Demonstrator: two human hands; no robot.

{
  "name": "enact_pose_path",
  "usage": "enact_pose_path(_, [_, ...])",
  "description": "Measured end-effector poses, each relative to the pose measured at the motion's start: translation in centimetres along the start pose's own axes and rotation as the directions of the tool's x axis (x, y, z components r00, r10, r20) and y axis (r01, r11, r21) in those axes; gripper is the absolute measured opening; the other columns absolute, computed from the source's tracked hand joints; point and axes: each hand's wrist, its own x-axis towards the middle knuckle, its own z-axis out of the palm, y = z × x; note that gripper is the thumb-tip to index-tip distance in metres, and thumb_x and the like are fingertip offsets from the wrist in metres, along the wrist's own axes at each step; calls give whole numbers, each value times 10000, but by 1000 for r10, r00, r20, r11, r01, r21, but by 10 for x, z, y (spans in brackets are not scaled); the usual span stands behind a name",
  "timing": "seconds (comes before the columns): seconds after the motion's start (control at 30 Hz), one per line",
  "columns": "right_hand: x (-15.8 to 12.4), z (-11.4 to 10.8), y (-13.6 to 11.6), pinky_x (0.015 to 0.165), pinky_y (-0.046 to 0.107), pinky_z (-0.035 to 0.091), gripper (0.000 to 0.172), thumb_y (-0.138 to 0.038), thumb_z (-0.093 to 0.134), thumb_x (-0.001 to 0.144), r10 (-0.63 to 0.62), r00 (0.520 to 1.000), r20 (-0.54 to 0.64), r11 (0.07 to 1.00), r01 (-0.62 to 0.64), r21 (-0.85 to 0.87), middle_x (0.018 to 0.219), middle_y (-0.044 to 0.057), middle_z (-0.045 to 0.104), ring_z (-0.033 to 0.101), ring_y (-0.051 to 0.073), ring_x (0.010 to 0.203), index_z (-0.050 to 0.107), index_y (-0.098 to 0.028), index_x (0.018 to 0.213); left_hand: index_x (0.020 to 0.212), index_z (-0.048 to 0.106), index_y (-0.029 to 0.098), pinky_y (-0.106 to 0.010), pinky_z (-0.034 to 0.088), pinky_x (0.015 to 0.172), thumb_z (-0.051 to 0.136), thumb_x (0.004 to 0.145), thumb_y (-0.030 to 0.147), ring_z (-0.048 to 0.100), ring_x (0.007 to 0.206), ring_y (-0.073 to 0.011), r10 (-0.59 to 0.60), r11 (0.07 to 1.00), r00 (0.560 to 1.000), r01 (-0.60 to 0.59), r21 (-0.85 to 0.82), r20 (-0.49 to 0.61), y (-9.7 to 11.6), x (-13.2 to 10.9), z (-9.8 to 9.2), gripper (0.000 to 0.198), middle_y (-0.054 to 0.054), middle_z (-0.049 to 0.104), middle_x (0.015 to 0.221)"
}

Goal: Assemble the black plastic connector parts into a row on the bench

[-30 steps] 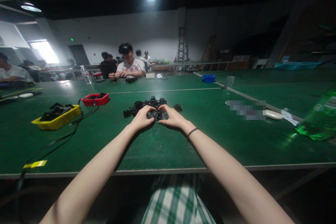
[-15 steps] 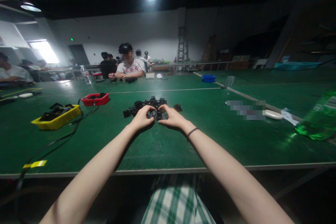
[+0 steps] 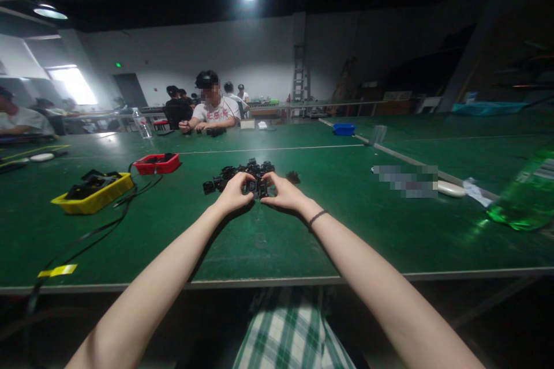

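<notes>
Both my arms reach forward over the green table (image 3: pixel 259 242). My left hand (image 3: pixel 234 193) and my right hand (image 3: pixel 283 193) meet at the near edge of a pile of small black plastic parts (image 3: pixel 242 174). Their fingers are curled and pinched together around one small black part (image 3: pixel 256 187) held between the two hands. A dark band circles my right wrist. A lone black part (image 3: pixel 293 176) lies just right of the pile.
A yellow tray (image 3: pixel 93 191) and a red tray (image 3: pixel 156 164) with black pieces and cables stand at the left. A green bottle (image 3: pixel 526 193) lies at the right edge, a blue bin (image 3: pixel 344 128) further back. Another person (image 3: pixel 213 106) sits across the table.
My hands have stayed in place; the fingers shifted slightly on the small black part, turning it between them.
</notes>
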Motion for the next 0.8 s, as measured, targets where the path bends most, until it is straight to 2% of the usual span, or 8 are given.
enact_pose_path(0.43, [-1, 0, -2, 898, 412, 468, 532, -235, 745, 692, 5, 1000, -8, 1000, -6, -14, 1122, 114, 622, 605, 242, 1019, 487, -166, 1152, 974, 579, 178, -374, 518, 868, 603, 656, 177, 619, 936, -213, -49, 995, 999, 51, -82, 18, 3, -1, 3, 319, -56, 636, 1003])
enact_pose_path(0.8, [-1, 0, -1, 905, 398, 463, 533, -247, 752, 699, 14, 1000, -9, 1000, -14, -21, 1124, 106, 620, 603, 238, 1032, 477, -167, 1148, 987, 626, 191, -366, 513, 853, 651, 672, 209, 603, 956, -227, 9, 999, 999, -7, -47, 41, 4, 0, -1, 317, -55, 618, 1003])
